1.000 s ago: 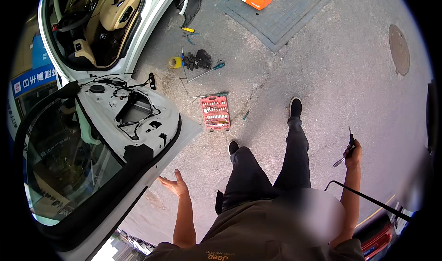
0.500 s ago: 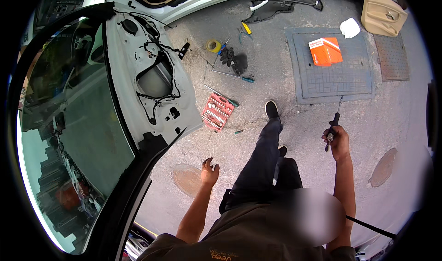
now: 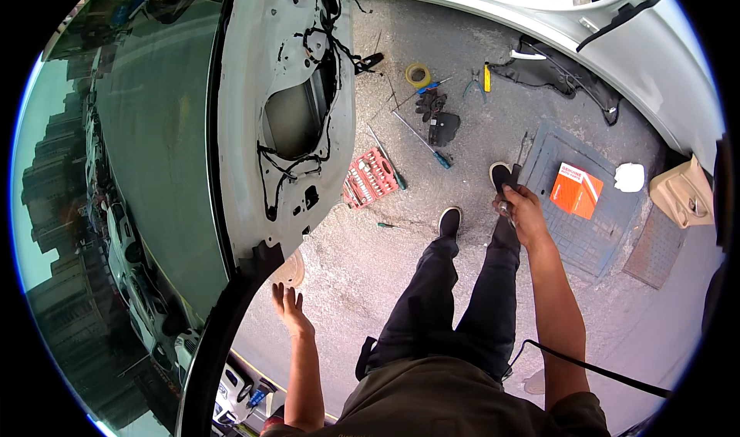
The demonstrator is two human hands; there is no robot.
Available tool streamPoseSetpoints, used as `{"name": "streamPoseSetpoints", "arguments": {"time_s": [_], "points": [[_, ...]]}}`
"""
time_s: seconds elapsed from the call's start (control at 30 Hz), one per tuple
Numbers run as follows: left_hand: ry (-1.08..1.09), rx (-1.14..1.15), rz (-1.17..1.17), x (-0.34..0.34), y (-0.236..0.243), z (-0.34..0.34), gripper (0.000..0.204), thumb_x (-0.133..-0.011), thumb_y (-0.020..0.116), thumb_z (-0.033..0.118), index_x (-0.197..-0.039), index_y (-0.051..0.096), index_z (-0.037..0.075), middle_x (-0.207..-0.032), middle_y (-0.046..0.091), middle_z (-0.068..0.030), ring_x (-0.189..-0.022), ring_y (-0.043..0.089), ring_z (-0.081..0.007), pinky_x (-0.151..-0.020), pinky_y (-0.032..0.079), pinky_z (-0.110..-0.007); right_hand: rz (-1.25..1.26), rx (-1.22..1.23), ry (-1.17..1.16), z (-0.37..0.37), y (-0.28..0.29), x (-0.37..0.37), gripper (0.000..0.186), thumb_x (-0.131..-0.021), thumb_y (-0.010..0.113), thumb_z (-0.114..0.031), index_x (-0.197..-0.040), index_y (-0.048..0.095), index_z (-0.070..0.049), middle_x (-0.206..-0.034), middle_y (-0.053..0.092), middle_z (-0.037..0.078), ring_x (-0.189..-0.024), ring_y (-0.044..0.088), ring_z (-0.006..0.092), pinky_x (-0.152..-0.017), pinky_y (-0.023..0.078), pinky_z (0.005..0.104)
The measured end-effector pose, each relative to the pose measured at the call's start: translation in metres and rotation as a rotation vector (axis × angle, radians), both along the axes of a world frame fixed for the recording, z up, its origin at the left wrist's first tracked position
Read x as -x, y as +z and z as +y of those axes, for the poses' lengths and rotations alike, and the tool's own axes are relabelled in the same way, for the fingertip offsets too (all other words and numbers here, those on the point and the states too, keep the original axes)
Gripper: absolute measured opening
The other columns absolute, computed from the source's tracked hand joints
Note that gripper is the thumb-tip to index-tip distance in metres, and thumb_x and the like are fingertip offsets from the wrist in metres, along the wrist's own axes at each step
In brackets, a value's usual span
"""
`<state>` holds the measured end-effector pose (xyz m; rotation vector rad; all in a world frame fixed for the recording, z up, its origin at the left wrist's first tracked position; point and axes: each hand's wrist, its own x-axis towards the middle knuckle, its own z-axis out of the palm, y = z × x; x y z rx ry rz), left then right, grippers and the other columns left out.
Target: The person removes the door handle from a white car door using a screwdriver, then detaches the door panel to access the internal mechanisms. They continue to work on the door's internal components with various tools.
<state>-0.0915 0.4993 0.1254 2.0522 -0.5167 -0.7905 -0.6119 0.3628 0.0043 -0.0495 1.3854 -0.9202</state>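
Observation:
My right hand (image 3: 519, 209) is closed on a dark-handled screwdriver (image 3: 519, 163) and, apparently, a second metal tool whose shape is unclear. My left hand (image 3: 290, 304) holds nothing, fingers apart, near the lower edge of the open white car door (image 3: 239, 113). The door's inner panel is off, showing black wiring (image 3: 301, 159) and an oval opening. Beyond my shoes lie a red socket set (image 3: 370, 176) and a long green-handled screwdriver (image 3: 397, 175) on the pavement.
The car body (image 3: 647, 67) arches across the top. On the ground are yellow tape (image 3: 418, 75), black gloves (image 3: 430, 105), pliers (image 3: 475, 86), black trim (image 3: 586, 90), an orange box (image 3: 574, 194), white cloth (image 3: 629, 176), a beige panel (image 3: 682, 194) and metal covers (image 3: 647, 256).
The view has turned and moved nearer the car, so the door stands higher in view. My right hand has moved inward and up with the tool; my left hand stays open.

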Motion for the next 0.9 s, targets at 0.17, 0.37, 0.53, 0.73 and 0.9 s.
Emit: {"name": "streamPoseSetpoints", "arguments": {"time_s": [0.17, 0.37, 0.53, 0.73, 0.9], "points": [[0.138, 0.743, -0.172, 0.033, 0.098, -0.013, 0.066, -0.103, 0.031, 0.056, -0.151, 0.035, 0.01, -0.157, 0.033, -0.0142, -0.147, 0.026, -0.0364, -0.122, 0.016, -0.055, 0.088, -0.015, 0.241, -0.08, -0.058, 0.014, 0.019, -0.094, 0.063, -0.019, -0.098, 0.063, 0.0, -0.082, 0.067, 0.008, -0.075, 0.064, 0.0161, -0.069, 0.048, 0.0292], [-0.1, 1.03, -0.027, 0.054, 0.135, -0.013, 0.073, -0.099, 0.039, 0.061, -0.145, 0.042, 0.005, -0.151, 0.042, -0.0171, -0.143, 0.033, -0.0365, -0.122, 0.016, -0.056, 0.264, -0.137, 0.652, -0.155, -0.147, 0.02, 0.027, -0.095, 0.064, -0.026, -0.097, 0.06, 0.001, -0.081, 0.067, 0.012, -0.06, 0.065, 0.0195, -0.049, 0.049, 0.0322], [-0.152, 1.238, 0.206, 0.039, 0.128, -0.036, 0.051, -0.092, 0.063, 0.051, -0.12, 0.066, 0.008, -0.131, 0.062, -0.0146, -0.129, 0.051, -0.0337, -0.12, 0.024, -0.053, 0.561, -0.089, 0.901, -0.184, -0.225, 0.011, 0.031, -0.092, 0.068, -0.029, -0.093, 0.059, 0.001, -0.078, 0.067, 0.013, -0.056, 0.065, 0.021, -0.043, 0.047, 0.0339], [-0.35, 1.139, 0.045, 0.001, 0.134, -0.033, 0.055, -0.1, 0.047, 0.047, -0.135, 0.053, 0.005, -0.142, 0.052, -0.0144, -0.134, 0.044, -0.0345, -0.119, 0.019, -0.055, 0.928, 0.127, 1.304, -0.198, -0.402, 0.041, 0.035, -0.085, 0.073, -0.027, -0.095, 0.058, 0.003, -0.08, 0.068, 0.017, -0.059, 0.067, 0.0245, -0.05, 0.051, 0.0385], [0.496, 1.151, -0.956, 0.029, 0.114, -0.096, 0.051, -0.1, 0.048, 0.043, -0.132, 0.054, 0.003, -0.137, 0.055, -0.0153, -0.13, 0.049, -0.0313, -0.115, 0.027, -0.051, 1.174, 0.172, 1.506, -0.239, -0.436, 0.036, 0.048, -0.082, 0.073, -0.03, -0.108, 0.059, 0.008, -0.101, 0.068, 0.027, -0.095, 0.068, 0.0407, -0.082, 0.054, 0.044]]}}
